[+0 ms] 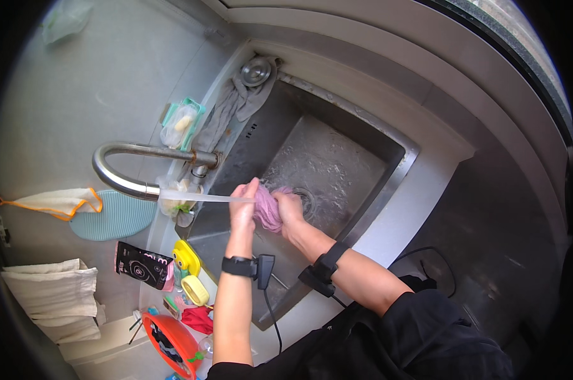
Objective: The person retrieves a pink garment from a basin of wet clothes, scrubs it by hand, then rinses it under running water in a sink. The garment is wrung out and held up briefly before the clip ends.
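Observation:
A wet pink-purple cloth (268, 209) is bunched between my two hands over the stainless steel sink (334, 161). My left hand (243, 202) grips its left side, the thumb pointing up. On the other side my right hand (288, 209) is closed around the cloth, near the sink drain (305, 202). Water runs from the curved metal faucet (125, 183) and meets the cloth and my left hand. Splashed water lies on the sink floor. Both wrists wear black straps with cabled devices.
A grey rag (224, 114) and a metal drain strainer (255, 71) lie at the sink's far corner. Behind the faucet is a teal soap holder (191, 118). An orange-red basin (172, 339), a red cloth (198, 319) and a black pouch (144, 266) stand left of my left arm.

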A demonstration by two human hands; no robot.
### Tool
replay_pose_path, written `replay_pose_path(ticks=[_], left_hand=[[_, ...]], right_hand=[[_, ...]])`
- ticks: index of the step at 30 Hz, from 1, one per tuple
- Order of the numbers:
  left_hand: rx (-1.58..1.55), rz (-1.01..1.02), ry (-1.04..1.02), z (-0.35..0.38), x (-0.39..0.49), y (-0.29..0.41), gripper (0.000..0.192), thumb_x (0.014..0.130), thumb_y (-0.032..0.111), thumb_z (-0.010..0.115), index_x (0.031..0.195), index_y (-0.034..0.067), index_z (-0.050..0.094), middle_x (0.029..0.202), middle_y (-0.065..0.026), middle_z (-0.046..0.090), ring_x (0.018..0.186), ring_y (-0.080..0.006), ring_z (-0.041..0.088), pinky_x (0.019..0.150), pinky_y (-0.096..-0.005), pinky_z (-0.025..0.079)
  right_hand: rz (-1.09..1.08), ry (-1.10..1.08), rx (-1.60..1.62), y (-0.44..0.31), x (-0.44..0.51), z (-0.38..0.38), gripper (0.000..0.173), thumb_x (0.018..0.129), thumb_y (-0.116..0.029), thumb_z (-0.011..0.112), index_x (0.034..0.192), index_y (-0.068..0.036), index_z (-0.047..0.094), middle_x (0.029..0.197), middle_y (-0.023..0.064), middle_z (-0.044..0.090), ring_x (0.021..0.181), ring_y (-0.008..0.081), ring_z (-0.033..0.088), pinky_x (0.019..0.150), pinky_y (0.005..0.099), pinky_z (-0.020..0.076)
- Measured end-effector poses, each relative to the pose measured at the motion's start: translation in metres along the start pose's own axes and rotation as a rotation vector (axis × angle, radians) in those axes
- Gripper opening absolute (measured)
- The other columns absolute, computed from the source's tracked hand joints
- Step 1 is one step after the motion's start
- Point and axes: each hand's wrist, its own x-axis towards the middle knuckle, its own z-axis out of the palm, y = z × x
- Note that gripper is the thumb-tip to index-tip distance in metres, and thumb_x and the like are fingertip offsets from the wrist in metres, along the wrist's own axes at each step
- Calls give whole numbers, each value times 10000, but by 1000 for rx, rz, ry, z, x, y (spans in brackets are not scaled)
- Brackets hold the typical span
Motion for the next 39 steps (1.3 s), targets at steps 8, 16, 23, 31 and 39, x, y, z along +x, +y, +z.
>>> replay_pose_path(ticks=[8, 16, 23, 31, 39], left_hand=[[-391, -91, -157, -27, -17, 37, 182, 808, 24, 588, 979, 32, 525, 899, -69, 574, 842, -194, 591, 761, -350, 511], [-465, -33, -93, -23, -28, 55, 270, 811, 86, 596, 1070, 32, 540, 978, -93, 592, 898, -220, 591, 827, -359, 493], [565, 541, -209, 1, -47, 26, 263, 714, 105, 642, 969, 65, 688, 1050, -111, 625, 1007, -225, 576, 915, -335, 429], [760, 902, -207, 34, -49, 7, 164, 684, 130, 682, 814, 35, 652, 1018, -129, 582, 1033, -352, 510, 884, -414, 409], [722, 469, 47, 19, -5, -14, 295, 841, 273, 610, 681, 25, 593, 615, -64, 527, 602, -226, 526, 587, -371, 422]], right_hand=[[178, -152, -137, 28, 38, -14, 497, 736, -193, 574, 1140, 95, 543, 1236, 244, 458, 990, 296, 563, 847, 345, 452], [195, -279, 98, 12, 29, -13, 416, 798, -221, 480, 1145, 0, 539, 1034, 175, 563, 878, 255, 605, 683, 422, 503], [295, -544, 480, -22, 20, 0, 413, 871, -457, 401, 1020, -109, 568, 974, 84, 602, 863, 251, 585, 771, 399, 491], [481, -818, 1378, -22, -10, 5, 222, 940, -298, 375, 857, -133, 498, 841, 43, 514, 797, 196, 542, 740, 381, 486], [276, -337, 375, -7, -10, -2, 234, 927, -245, 415, 926, -76, 577, 801, 61, 598, 685, 196, 588, 619, 333, 495]])
